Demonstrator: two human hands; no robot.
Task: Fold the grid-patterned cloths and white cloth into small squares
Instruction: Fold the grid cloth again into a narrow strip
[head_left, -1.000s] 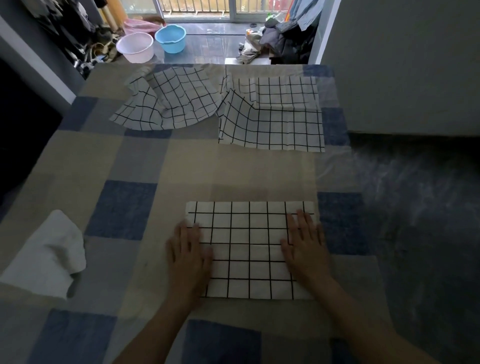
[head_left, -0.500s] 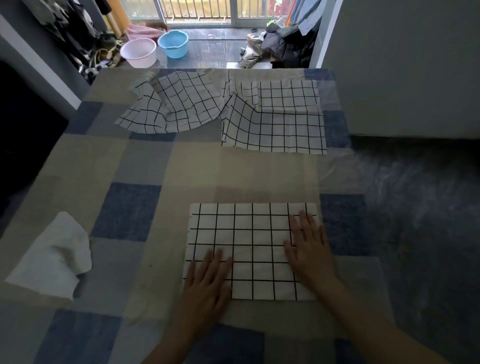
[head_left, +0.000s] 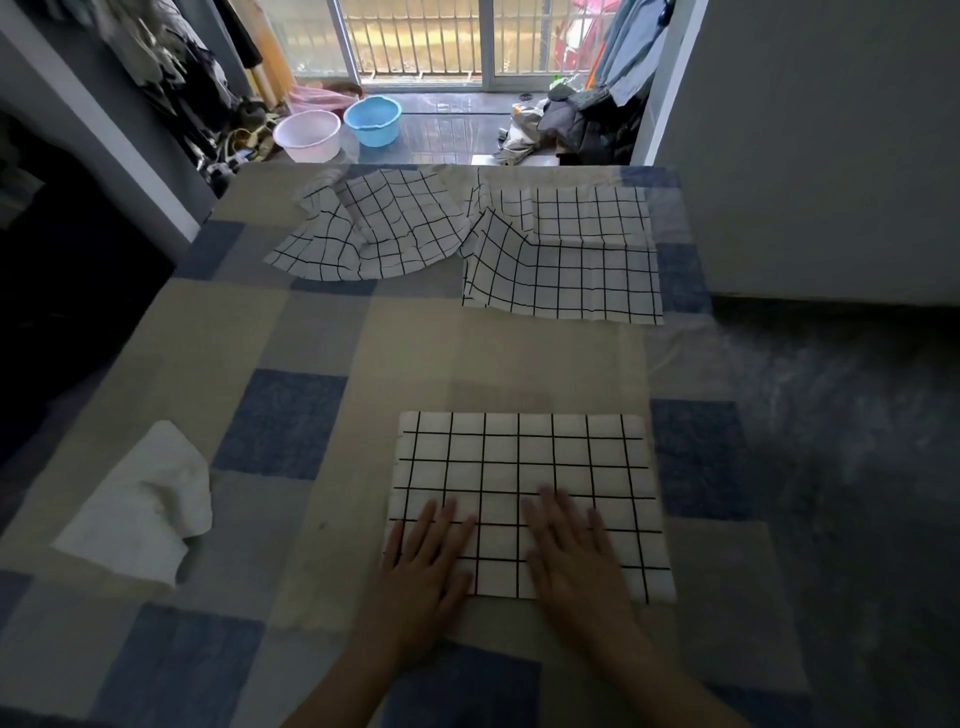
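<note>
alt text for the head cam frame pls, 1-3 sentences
Both hands, left and right, lie flat on the near edge of a folded grid cloth on a checked table. Two rumpled grid cloths lie at the far end, and a crumpled white cloth lies at left.

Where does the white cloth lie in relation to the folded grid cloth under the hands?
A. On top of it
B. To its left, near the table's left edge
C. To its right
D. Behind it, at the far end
B: the white cloth lies crumpled to the left of the folded grid cloth, apart from it.
</note>
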